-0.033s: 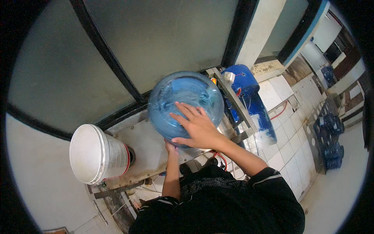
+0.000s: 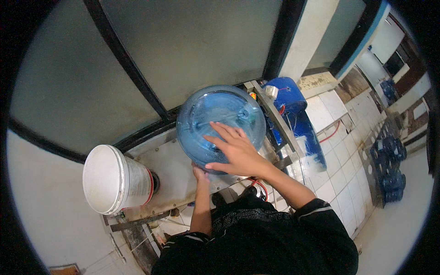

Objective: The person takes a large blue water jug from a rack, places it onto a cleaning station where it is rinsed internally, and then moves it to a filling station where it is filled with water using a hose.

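Observation:
A large blue see-through water jug (image 2: 220,103) stands bottom up on the metal-topped bench (image 2: 169,160), its round base facing me. My right hand (image 2: 236,153) lies across the near part of that base, fingers stretched out and spread. Lower down, my left hand (image 2: 200,173) grips the near side of the jug, its fingers partly hidden beneath the jug's edge. Whatever supports the jug underneath is out of sight.
A white bucket (image 2: 103,181) lies tipped on the bench's left end. Frosted panes (image 2: 192,41) rise behind. To the right are a metal frame (image 2: 277,121), a blue drum (image 2: 286,94) and a red hose (image 2: 330,133). More blue jugs (image 2: 389,183) sit by the right wall.

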Demonstrator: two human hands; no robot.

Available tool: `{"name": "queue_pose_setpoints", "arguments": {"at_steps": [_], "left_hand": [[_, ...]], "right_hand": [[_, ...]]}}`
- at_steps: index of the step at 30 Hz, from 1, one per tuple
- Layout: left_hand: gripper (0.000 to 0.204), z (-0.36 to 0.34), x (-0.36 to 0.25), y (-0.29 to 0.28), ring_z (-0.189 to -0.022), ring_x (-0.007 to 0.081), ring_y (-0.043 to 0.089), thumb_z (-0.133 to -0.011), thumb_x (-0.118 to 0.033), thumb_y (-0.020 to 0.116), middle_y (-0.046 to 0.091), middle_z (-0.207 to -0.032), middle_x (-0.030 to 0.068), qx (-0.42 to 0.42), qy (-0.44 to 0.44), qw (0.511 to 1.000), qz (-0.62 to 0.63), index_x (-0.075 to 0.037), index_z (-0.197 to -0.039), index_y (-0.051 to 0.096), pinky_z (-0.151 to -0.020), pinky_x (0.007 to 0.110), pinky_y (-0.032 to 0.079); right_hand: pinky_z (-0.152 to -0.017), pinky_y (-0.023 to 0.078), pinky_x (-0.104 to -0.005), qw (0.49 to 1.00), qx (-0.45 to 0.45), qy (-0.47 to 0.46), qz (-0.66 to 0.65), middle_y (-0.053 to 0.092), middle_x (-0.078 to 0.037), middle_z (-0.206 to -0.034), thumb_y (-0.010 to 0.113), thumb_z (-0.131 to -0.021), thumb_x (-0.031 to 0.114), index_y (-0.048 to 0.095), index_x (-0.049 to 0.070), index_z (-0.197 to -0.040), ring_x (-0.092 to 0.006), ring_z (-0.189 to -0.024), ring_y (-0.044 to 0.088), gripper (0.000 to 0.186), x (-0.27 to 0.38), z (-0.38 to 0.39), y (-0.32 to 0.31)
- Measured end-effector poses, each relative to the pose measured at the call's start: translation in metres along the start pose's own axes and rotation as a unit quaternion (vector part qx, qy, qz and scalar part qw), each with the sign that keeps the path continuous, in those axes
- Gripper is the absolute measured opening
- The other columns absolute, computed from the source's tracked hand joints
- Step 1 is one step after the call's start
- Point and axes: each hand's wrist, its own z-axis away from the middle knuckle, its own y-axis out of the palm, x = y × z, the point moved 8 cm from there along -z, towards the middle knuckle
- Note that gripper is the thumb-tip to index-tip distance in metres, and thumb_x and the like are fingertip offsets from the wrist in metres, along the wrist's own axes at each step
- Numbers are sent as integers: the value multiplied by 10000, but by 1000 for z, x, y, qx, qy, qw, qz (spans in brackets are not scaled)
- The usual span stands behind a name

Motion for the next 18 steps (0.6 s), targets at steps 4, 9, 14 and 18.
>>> {"name": "queue_pose_setpoints", "arguments": {"at_steps": [4, 9, 14, 18], "left_hand": [[567, 80, -85, 23, -1274, 241, 372, -937, -429, 376, 387, -1393, 101, -58, 221, 973, -20, -68, -1374, 348, -1050, 390, 282], [594, 235, -161, 95, -1307, 260, 319, -910, -365, 516, 384, -1376, 141, -76, 401, 910, -75, -46, -1376, 331, -1067, 435, 247], [731, 306, -146, 174, -1357, 318, 221, -804, -142, 678, 212, -1454, 207, -120, 557, 781, -255, -56, -1408, 276, -1094, 448, 201], [797, 307, -128, 191, -1371, 365, 175, -774, -140, 706, 82, -1480, 253, -165, 576, 756, -262, -64, -1423, 250, -1105, 456, 173]], "right_hand": [[-976, 369, -417, 952, -144, 40, -268, 470, -189, -1314, 694, -782, 269, 526, 46, -1219, -302, -1212, 461, 519, -60, 26, -52], [-860, 467, -420, 902, -279, 327, 43, 595, -219, -1117, 521, -901, 358, 517, 23, -1204, -368, -1030, 580, 452, -267, 48, -84], [-874, 473, -466, 847, 8, 530, -43, 608, -257, -1093, 485, -884, 336, 607, -12, -1082, -386, -1027, 596, 419, -442, 70, 23], [-832, 503, -456, 898, 59, 420, 115, 665, -195, -996, 515, -819, 164, 660, -20, -956, -348, -972, 638, 272, -433, 66, 34]]}}
